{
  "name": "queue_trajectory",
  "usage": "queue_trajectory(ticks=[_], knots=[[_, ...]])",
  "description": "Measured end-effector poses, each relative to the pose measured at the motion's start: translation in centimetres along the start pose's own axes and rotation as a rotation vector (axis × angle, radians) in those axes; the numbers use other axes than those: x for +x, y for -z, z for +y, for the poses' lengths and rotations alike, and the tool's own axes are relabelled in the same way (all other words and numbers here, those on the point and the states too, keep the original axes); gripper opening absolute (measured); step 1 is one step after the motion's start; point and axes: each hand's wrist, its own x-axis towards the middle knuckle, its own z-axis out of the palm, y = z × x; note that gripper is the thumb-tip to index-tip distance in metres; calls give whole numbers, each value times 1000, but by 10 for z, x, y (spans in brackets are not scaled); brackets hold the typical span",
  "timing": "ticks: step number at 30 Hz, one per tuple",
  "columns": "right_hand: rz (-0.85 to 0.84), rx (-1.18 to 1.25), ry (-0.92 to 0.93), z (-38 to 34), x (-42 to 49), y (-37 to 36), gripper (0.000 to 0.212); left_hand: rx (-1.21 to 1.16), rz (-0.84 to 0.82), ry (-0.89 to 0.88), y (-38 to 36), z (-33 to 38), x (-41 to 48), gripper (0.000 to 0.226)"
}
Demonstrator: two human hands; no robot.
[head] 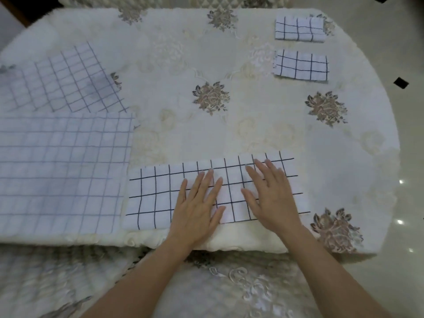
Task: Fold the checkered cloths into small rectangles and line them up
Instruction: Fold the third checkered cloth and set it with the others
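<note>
The left hand (197, 203) and right hand (271, 193) are pressing the folded checkered cloth (156, 198), fingers (207, 180) straight, gripping nothing; sweeping outward from them should be flattening it evenly.

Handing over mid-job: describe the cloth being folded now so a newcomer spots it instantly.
Find the near edge of the flowered table cover. The half-folded cloth lies there under the left hand and right hand. It is a long strip, unlike the spread cloths at left and the small folded rectangles far right.
</note>
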Motion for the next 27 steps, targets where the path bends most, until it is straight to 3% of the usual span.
queue_trajectory(ticks=[5, 15, 19, 21, 24, 27], knots=[[-178, -148, -80, 7, 5, -28, 69, 20, -10, 164, -5, -60, -26, 67], [-164, -193, -166, 41, -2, -17, 71, 20, -31, 228, -10, -113, -52, 70], [-114, -186, -209, 17, 4, -15, 74, -40, 68, 266, 1, -95, -36, 67], [-75, -151, -113, -22, 14, -21, 70, -62, 112, 186, 5, -66, -13, 65], [-128, -86, -6, -78, 25, -43, 62, -70, 33, 101, -1, -30, 11, 65], [-159, -74, -48, -75, 28, -58, 62, -49, -14, 122, -13, -38, 11, 65]])
